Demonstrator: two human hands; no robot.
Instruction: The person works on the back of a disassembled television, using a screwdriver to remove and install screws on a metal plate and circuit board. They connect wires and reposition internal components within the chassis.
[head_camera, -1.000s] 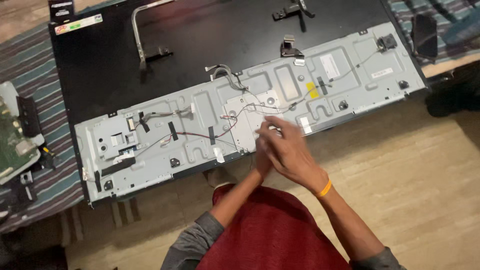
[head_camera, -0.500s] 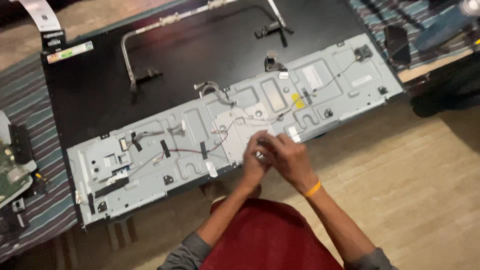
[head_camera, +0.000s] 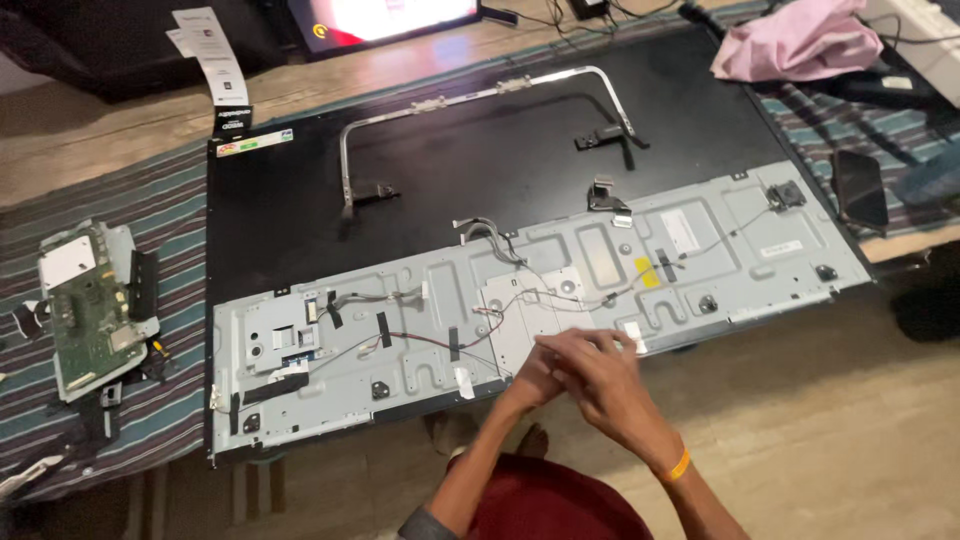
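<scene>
Both hands meet at the near edge of the grey stamped-metal chassis plate (head_camera: 420, 330) on the big black flat panel (head_camera: 300, 210): the right hand (head_camera: 615, 385) overlaps the left hand (head_camera: 535, 372), their grip hidden. A green circuit board (head_camera: 85, 315) lies well apart, and a pink cloth (head_camera: 795, 45) lies beyond.

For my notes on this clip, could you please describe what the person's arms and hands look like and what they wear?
Both hands are bare, without gloves. The right hand has an orange band around its wrist. The left hand has nothing on its wrist; a grey sleeve is pushed up near that elbow.
</scene>
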